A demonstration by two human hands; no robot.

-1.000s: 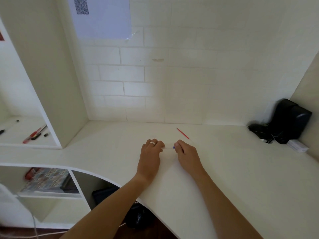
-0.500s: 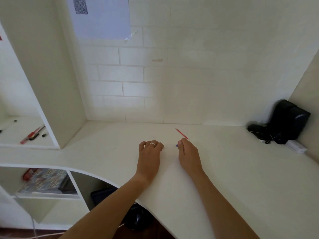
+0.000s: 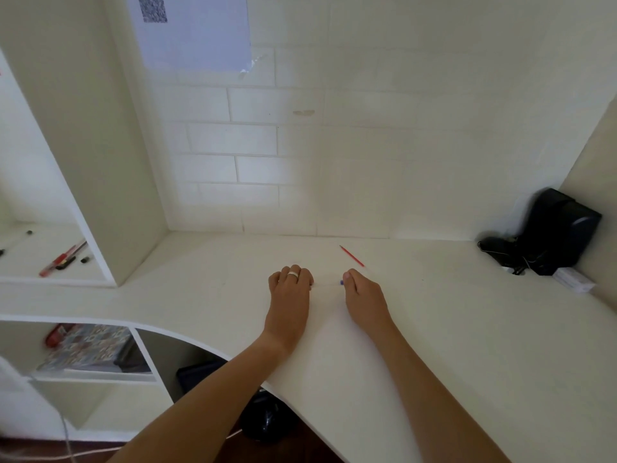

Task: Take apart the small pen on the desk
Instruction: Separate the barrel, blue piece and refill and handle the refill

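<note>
two hands are gripping the ends of a small pen on the table

left hand (image 3: pixel 289 297), wearing a ring (image 3: pixel 293 274), is lying knuckles up with fingers curled closed over one end of the pale pen barrel (image 3: pixel 325 285); the right hand (image 3: pixel 364 297) is pinching the other end, where a blue tip (image 3: pixel 341 282) is showing. a thin red refill (image 3: pixel 351 255) is lying on the table (image 3: pixel 467 345) just behind the right hand, apart from it.

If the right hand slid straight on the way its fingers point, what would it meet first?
Probably the thin red refill, lying on the desk just beyond the right hand; past that, the tiled wall. Depth is hard to judge.
</note>
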